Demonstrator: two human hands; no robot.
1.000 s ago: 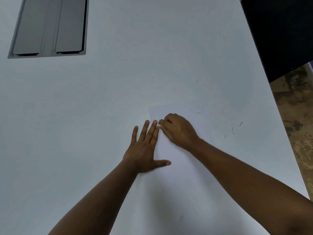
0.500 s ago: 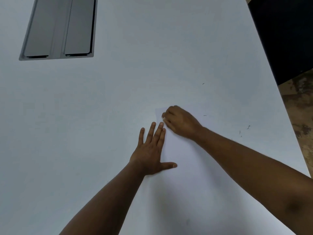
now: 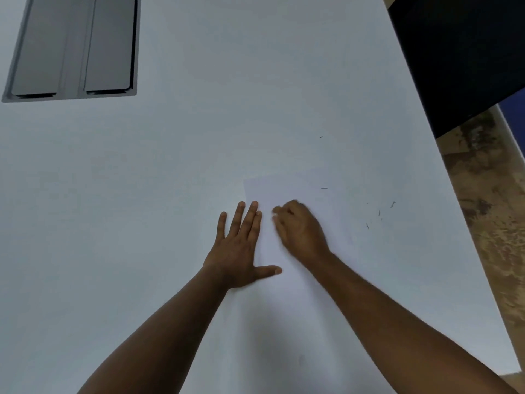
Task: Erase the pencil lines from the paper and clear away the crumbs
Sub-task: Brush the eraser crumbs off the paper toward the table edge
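1. Since half a second ago, the right hand [image 3: 299, 227] has drawn back along the paper [image 3: 287, 194] from its far left corner towards the person, and it shows motion blur, so I take it to be mid-stroke. The left hand [image 3: 237, 248] lies in much the same place as it did a second ago.

2. That paper, white on a white table [image 3: 199, 143], lies flat in front of the person, its far edge just beyond both hands. No pencil lines can be made out on it from this view.

3. Dark crumbs [image 3: 379, 213] lie scattered on the table to the right of the sheet, and a few more specks sit further off.

4. What could go wrong, as I judge it:
   - The sheet could crease or tear if a hard stroke runs away from the holding hand, because only the left edge is pinned.
   - It could slide or turn if the left hand eases its pressure.
   - Crumbs could be swept off the near right table edge onto the floor [image 3: 488, 223], or smeared back across the sheet by the right forearm.

5. Hand pose:
   - The left hand is flat, palm down, fingers straight and slightly spread, thumb stretched onto the sheet, pressing the left edge.
   - The right hand has its fingers curled under with knuckles up. An eraser is probably pinched there, but none is visible, so I cannot tell what it holds.
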